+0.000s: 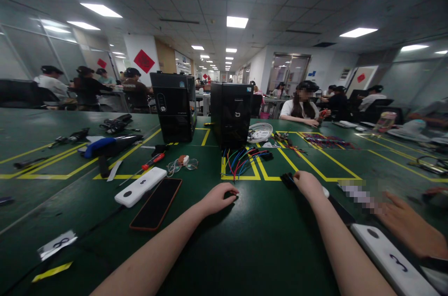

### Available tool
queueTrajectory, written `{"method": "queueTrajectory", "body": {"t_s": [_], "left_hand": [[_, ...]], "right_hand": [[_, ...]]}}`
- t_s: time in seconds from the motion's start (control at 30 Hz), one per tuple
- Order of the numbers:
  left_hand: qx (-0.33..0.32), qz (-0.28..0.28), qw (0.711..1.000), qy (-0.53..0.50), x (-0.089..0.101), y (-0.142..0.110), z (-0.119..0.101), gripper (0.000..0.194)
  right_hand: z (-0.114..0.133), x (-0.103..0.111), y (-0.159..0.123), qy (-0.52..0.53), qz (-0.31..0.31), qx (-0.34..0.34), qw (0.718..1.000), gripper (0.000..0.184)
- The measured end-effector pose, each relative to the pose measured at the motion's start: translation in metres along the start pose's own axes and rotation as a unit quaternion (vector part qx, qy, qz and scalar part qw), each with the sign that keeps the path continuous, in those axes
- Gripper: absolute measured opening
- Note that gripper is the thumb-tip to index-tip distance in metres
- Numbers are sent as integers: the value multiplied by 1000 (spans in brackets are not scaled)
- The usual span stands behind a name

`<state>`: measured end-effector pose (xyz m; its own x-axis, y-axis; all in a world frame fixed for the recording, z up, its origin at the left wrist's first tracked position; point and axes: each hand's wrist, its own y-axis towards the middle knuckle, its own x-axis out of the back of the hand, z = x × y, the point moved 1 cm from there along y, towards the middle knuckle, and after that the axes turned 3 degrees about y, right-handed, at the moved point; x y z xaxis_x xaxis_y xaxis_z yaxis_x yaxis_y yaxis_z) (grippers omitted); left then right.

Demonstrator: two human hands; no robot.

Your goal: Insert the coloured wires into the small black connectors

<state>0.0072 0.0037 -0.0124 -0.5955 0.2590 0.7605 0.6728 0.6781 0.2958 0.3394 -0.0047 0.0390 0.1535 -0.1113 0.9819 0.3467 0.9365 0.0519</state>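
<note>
My left hand [220,198] rests low over the green table, its fingers curled and the thumb drawn toward the index finger. A tiny pale spot shows at its fingertips, too small to name. On the right, my right hand [310,187] has its fingertips closed at a black connector [287,180] with a bit of blue wire. Between and beyond both hands lies a bundle of red and blue wires [241,160] inside a yellow-taped box. More black connectors [266,155] sit at the bundle's right end.
Two black computer towers [231,114] stand behind the wires, beside a white basket [261,132]. At left lie a phone [156,205], a white power bank [141,187], a red screwdriver [154,160] and glasses [189,164]. Another person's hand [409,221] is at right, near another power bank [392,258].
</note>
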Motion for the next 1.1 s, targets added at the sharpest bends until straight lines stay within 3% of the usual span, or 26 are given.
{"method": "queueTrajectory", "body": {"t_s": [0.2, 0.43, 0.9, 1.0, 1.1], "left_hand": [[1, 1, 1000, 2, -1, 0, 1, 19], [-7, -5, 1000, 4, -1, 0, 2, 18], [-3, 1, 1000, 4, -1, -1, 2, 18], [9, -8, 1000, -8, -1, 0, 2, 18], [50, -68, 996, -32, 0, 0, 3, 18]], "right_hand": [[-10, -5, 9, 11, -108, 3, 994, 32], [-6, -19, 14, -12, -121, 29, 992, 31], [2, -21, 14, -21, -61, 55, 996, 37], [19, -20, 3, -8, -46, 101, 994, 36], [52, -21, -18, 15, -23, 162, 986, 32]]}}
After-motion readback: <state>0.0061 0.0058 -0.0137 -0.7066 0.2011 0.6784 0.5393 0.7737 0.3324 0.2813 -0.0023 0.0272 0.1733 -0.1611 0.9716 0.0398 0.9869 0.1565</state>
